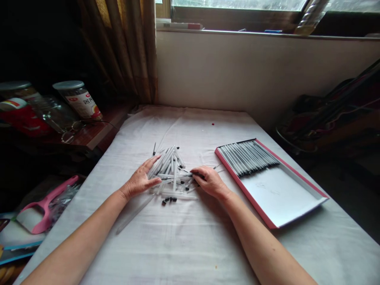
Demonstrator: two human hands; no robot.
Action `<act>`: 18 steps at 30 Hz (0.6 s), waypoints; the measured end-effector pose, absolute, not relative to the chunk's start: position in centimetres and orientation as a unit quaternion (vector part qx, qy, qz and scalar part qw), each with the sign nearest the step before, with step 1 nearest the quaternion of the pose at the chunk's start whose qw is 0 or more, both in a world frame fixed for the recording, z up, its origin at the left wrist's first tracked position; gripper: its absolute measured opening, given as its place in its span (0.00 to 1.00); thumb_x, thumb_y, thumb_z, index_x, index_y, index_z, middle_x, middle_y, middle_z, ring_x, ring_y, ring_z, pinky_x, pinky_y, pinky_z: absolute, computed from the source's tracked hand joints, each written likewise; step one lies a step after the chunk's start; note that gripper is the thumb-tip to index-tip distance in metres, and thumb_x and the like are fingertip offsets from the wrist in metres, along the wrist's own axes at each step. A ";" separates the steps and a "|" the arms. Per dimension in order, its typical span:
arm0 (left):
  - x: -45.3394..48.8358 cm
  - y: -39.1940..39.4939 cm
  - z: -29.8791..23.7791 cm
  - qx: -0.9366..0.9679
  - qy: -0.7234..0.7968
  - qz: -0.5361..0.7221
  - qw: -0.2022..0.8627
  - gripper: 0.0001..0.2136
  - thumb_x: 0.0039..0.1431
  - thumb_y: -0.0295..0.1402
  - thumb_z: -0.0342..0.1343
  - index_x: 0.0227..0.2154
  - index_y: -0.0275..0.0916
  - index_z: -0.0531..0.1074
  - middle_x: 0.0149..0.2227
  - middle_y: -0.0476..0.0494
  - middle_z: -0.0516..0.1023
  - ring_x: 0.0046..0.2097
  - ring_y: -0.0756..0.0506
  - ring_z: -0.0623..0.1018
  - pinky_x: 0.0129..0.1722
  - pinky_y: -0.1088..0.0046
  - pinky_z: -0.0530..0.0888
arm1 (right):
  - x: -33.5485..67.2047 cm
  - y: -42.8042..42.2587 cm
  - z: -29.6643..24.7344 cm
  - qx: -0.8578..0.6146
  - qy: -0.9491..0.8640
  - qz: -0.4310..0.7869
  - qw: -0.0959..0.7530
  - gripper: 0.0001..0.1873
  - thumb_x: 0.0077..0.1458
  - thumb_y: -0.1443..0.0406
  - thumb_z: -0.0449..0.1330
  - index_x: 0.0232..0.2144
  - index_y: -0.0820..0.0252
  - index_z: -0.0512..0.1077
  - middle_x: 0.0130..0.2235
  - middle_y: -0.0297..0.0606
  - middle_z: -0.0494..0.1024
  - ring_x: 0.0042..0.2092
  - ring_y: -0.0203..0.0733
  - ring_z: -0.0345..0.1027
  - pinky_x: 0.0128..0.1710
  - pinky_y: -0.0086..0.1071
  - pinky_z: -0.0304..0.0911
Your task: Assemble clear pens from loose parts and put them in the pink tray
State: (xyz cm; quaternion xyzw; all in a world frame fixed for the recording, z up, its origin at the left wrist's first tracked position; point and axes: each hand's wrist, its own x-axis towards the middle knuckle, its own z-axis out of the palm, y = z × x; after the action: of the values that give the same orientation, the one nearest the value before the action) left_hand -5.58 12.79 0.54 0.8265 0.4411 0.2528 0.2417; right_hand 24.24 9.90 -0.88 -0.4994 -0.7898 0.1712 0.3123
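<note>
Here you are with both hands at the pile: your left hand point(142, 179) is spread loosely, fingers reaching along its left side and thumb stretched out toward the near side, touching the clear pen tubes point(175, 174) without closing around any, as far as can be seen! Across from it, your right hand point(210, 181) is curled at the pile's right edge, thumb and fingertips pinching a dark slim piece point(197, 175), though your fingers cover too much to tell exactly what it is. Between the two hands lie the tubes, crisscrossed on the cloth-covered tabletop point(175, 253), with four small black caps point(171, 199) bunched just in front and more scattered among them. One loose tube point(133, 215) slants toward you, below your left hand. And over to the right, well apart from your left hand, sits the red-edged tray point(258, 206), a neat row of pens point(249, 157) filling its far part, its near part bare white
</note>
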 end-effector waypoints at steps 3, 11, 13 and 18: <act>-5.8 15.9 0.3 0.808 0.503 0.239 0.191 0.41 0.54 0.61 0.41 0.63 0.35 0.57 0.64 0.32 0.59 0.65 0.36 0.59 0.64 0.56 0.53 | 25.0 8.2 -1.1 -0.534 -0.752 0.117 0.368 0.10 0.57 0.66 0.55 0.39 0.56 0.75 0.39 0.41 0.81 0.43 0.44 0.73 0.45 0.35 0.64; -0.2 21.6 -0.3 0.835 0.498 0.148 0.182 0.35 0.57 0.54 0.43 0.60 0.34 0.61 0.63 0.32 0.63 0.65 0.34 0.60 0.63 0.52 0.52 | 25.2 6.4 -2.2 -0.619 -0.694 0.032 0.367 0.11 0.57 0.65 0.53 0.38 0.55 0.75 0.42 0.42 0.80 0.47 0.47 0.70 0.50 0.41 0.59; 1.3 21.4 0.1 0.856 0.454 0.148 0.198 0.32 0.56 0.53 0.46 0.58 0.37 0.65 0.61 0.36 0.67 0.62 0.37 0.65 0.62 0.60 0.58 | 25.1 6.4 -2.2 -0.622 -0.693 0.035 0.363 0.11 0.57 0.65 0.53 0.38 0.55 0.75 0.42 0.41 0.80 0.47 0.47 0.70 0.49 0.40 0.59; 3.4 18.6 1.3 0.874 0.370 0.181 0.257 0.26 0.54 0.48 0.52 0.52 0.40 0.72 0.52 0.41 0.77 0.53 0.41 0.74 0.56 0.67 0.67 | 25.2 6.6 -2.3 -0.630 -0.681 0.044 0.372 0.11 0.57 0.65 0.53 0.38 0.56 0.75 0.41 0.41 0.80 0.46 0.46 0.71 0.48 0.39 0.60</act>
State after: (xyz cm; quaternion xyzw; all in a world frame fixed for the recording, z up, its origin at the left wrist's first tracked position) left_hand 3.38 18.62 1.30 0.8743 0.3699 0.1811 0.2567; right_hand 25.22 6.56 -2.30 -0.6300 -0.6805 0.0438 0.3716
